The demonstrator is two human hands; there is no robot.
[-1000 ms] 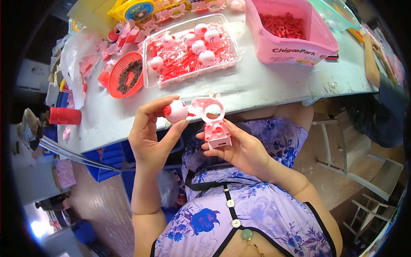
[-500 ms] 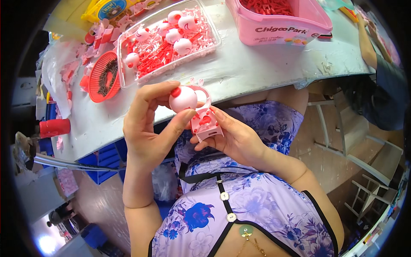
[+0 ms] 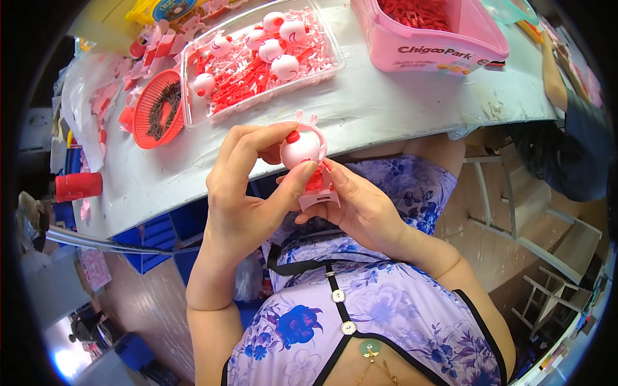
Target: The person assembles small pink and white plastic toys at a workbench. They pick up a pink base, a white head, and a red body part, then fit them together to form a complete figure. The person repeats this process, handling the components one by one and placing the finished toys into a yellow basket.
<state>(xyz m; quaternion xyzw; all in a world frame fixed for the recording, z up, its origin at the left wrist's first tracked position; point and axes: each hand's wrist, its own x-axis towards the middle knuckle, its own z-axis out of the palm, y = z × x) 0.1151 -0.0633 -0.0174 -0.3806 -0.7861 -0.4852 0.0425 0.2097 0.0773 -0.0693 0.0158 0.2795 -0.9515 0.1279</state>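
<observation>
My left hand [image 3: 248,177] pinches a white plastic ball [image 3: 301,148] with a red knob between thumb and fingers. The ball sits against the ring of a pink toy frame [image 3: 320,199] that has two rabbit-like ears on top and red parts in its lower body. My right hand [image 3: 365,204] grips the frame's lower body from the right, thumb up along its side. Whether the ball is seated in the ring is hidden by my left thumb and fingers. Both hands are raised just off the table's front edge.
On the table [image 3: 425,103] stand a clear tray [image 3: 264,105] of small red and pink parts and white balls, a red basket [image 3: 143,119] of dark screws and a pink tub [image 3: 428,55] of red pieces. A red cylinder [image 3: 78,186] lies left. Another person's arm [image 3: 555,80] shows at right.
My left hand has moved the ball right, from beside the ring to in front of its opening. The right hand still holds the pink frame. The whole view has shifted slightly.
</observation>
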